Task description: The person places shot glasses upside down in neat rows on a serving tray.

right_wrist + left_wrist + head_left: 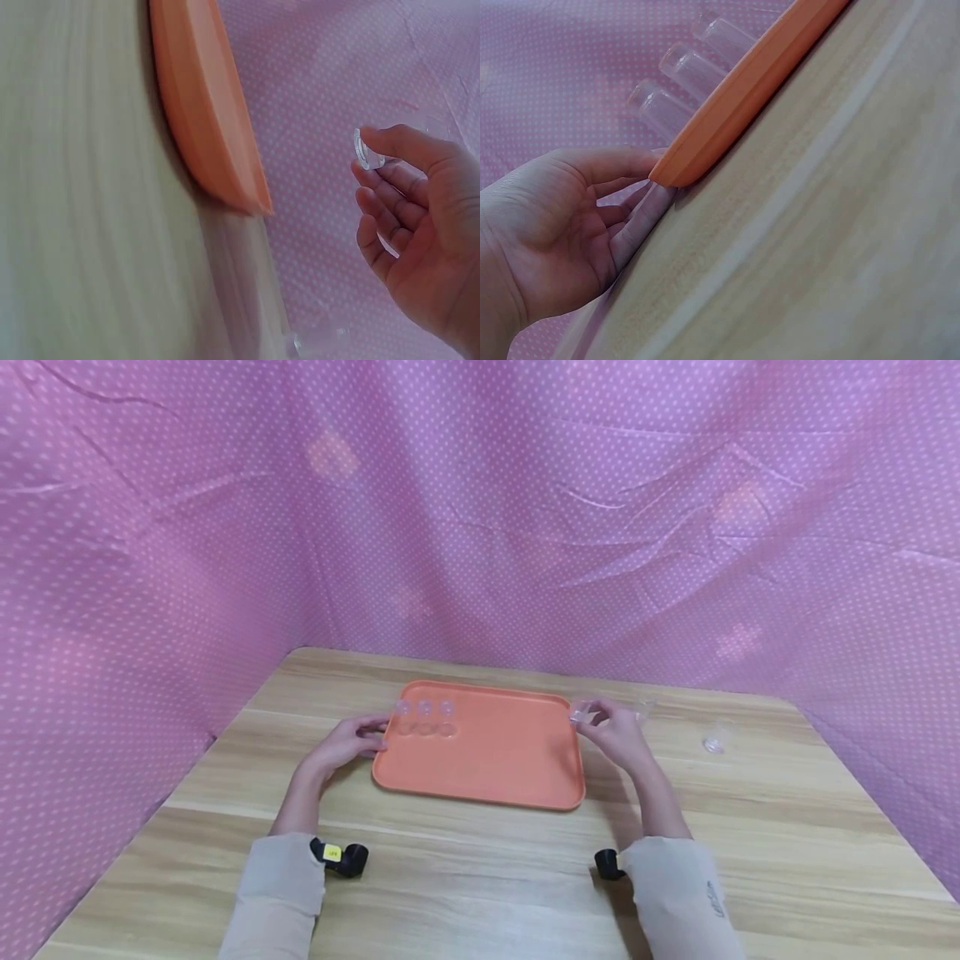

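Near the middle of the table lies an orange tray (510,747). My left hand (347,745) grips its left rim, as the left wrist view shows with the fingers at the tray edge. Three small clear glasses (686,69) stand in a row at the tray's far left, narrow ends up. Just beyond the tray's right rim, my right hand (615,735) pinches another clear glass (361,150) between thumb and fingers, tilted sideways. Its thick round end points toward the tray in the right wrist view, and the hand partly hides its body.
One more clear glass (713,744) stands on the wooden table (787,827) to the right. A faint clear shape (645,707) shows just past my right hand. Pink dotted cloth (480,527) hangs behind and along the sides of the table.
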